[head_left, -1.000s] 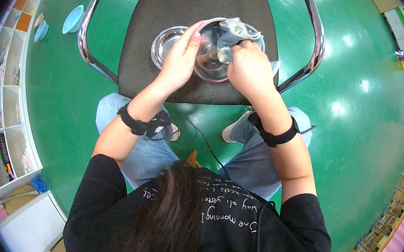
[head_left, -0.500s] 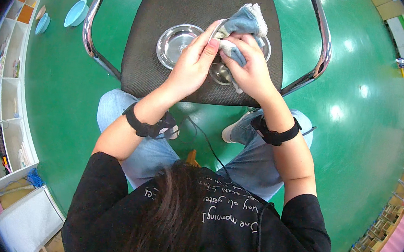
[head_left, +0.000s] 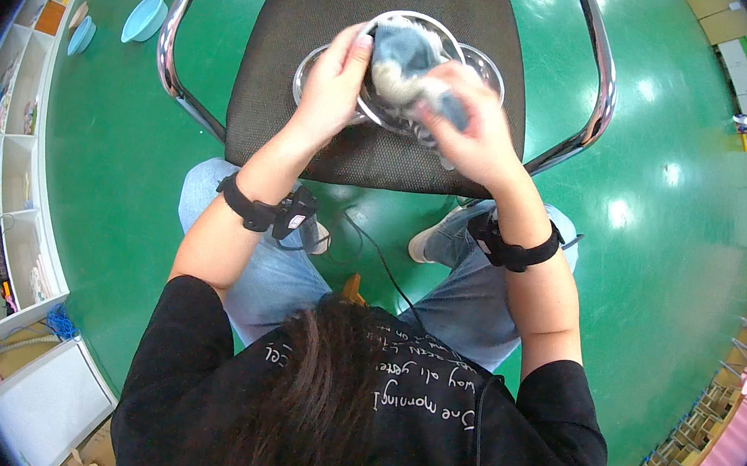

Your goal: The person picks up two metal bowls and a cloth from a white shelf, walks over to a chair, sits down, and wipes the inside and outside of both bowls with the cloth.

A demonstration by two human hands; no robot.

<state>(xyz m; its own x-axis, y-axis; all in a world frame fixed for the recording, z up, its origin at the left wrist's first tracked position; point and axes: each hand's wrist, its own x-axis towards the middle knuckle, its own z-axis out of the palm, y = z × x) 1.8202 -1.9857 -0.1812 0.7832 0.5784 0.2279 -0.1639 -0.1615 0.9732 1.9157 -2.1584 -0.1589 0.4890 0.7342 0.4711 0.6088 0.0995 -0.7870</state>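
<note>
A round shiny metal dish [head_left: 450, 36] is held tilted above the chair seat, with my left hand [head_left: 333, 83] closed on its left rim. Inside it lies a blue-and-white cloth [head_left: 403, 51], bunched up and a little blurred. My right hand [head_left: 471, 125] grips the cloth's lower right part and presses it against the dish. Two more metal dishes rest on the seat: the left dish [head_left: 302, 78] shows partly behind my left hand, and the right dish [head_left: 491, 71] is partly covered by the held one and my right hand.
The dark mesh chair seat [head_left: 324, 9] has chrome armrests on both sides. Light-blue basins [head_left: 146, 16] lie on the green floor [head_left: 662, 263] at the far left. White shelving [head_left: 21, 160] runs along the left; stacked small wooden chairs [head_left: 689, 439] line the right.
The held dish has turned so its inside faces up, and the cloth now spreads within it. My left hand has shifted left along with the rim; my right hand has moved slightly down and right.
</note>
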